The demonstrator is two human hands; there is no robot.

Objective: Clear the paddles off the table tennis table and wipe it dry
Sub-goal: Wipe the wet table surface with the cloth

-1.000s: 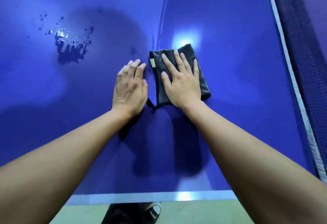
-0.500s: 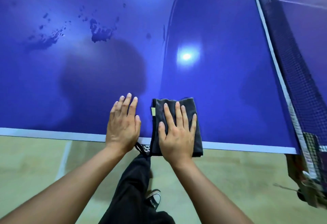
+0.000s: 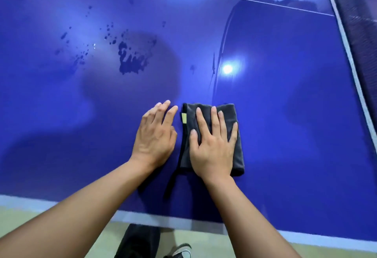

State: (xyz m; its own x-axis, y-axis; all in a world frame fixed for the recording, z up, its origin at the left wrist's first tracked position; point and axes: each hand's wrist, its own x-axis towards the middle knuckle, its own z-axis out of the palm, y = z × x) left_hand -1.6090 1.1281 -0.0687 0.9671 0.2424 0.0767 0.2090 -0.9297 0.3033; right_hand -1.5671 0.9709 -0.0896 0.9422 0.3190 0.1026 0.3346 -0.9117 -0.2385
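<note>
Both hands lay flat on the blue table. The right hand pressed down on a folded dark grey cloth with straight, spread fingers, gripping nothing. The left hand rested just beside the cloth on the bare surface, fingers straight. A small yellow tag showed at the cloth's left edge. Water drops and a small puddle sat farther back to the left, well apart from the cloth. The net ran along the right side.

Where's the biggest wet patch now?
Head view: the wet patch lies on the table left of centre, beyond the left hand and up-left of the cloth.
</note>
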